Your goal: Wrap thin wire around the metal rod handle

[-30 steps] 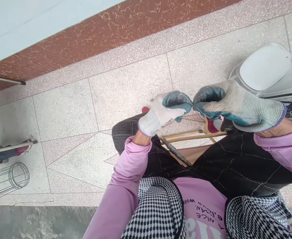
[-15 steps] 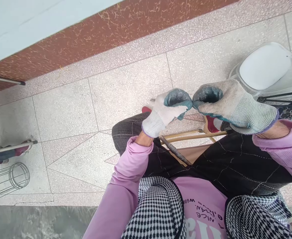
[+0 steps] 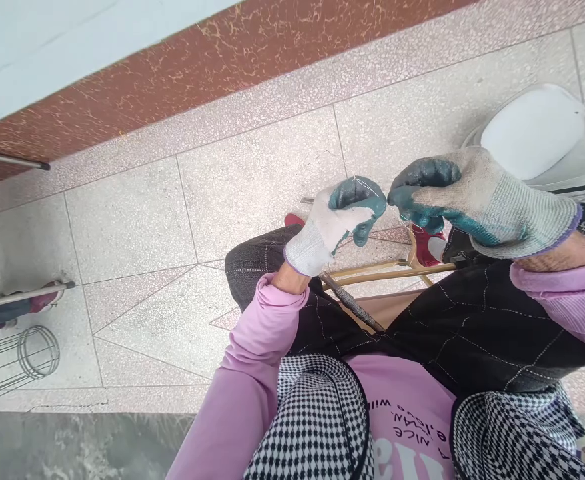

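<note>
Over the lap, L hand (image 3: 345,213) & R hand (image 3: 452,190), both in pale knit gloves w/ teal-coated fingers, nearly meet tip to tip. Each has thumb & forefinger pinched together on a thin pale strand (image 3: 365,185), which sits btwn the fingertips; one bit arcs over the L fingers, another dips under the R. Exact grip pts too small to tell. Below, btwn the thighs: grey-wrapped rod (image 3: 355,305). White oval item (image 3: 535,130) on floor beyond R wrist; wire frame (image 3: 37,352) far L.

pale speckled tile floor (image 3: 137,220) under a white rounded object (image 3: 532,130), a wire frame (image 3: 52,353), red shoes (image 3: 425,248)
</note>
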